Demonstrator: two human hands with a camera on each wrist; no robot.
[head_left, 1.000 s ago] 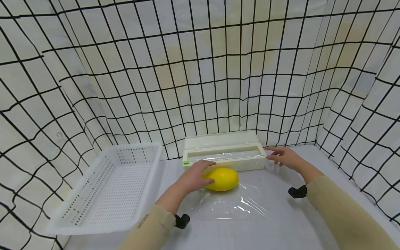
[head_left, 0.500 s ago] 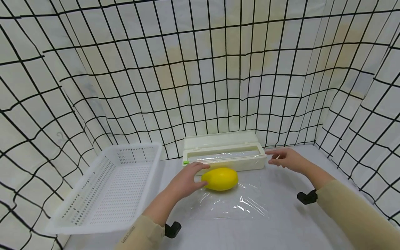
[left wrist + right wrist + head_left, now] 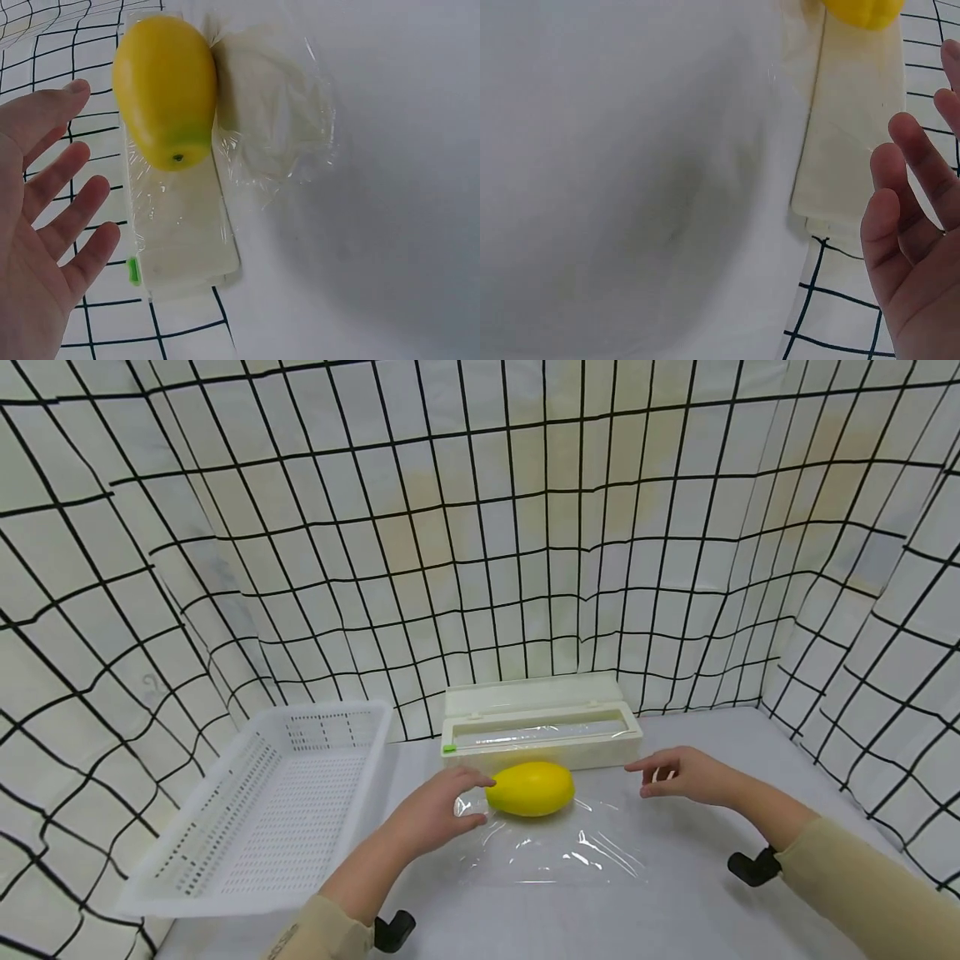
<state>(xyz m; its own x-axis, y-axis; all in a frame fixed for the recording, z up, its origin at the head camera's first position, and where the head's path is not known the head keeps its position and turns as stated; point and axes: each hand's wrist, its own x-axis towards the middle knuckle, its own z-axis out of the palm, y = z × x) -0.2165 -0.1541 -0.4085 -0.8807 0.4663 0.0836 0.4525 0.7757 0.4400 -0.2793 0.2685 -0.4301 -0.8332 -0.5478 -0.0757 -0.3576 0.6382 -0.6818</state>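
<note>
Both hands have drawn back from the dispenser toward the person since a second ago, and neither holds anything.

Left hand hovers with fingers straight and spread just left of the smooth yellow oval fruit, whether it touches the film edge cannot be told; right hand hangs relaxed and loosely open, apart from the fruit on its right side; the fruit lies on its side at the far end of a clear sheet of plastic cling film spread on the white table; just behind it stands the long cream plastic film dispenser box, its lid raised; a white perforated plastic basket sits to the left, tilted against the black-gridded white backdrop.
</note>
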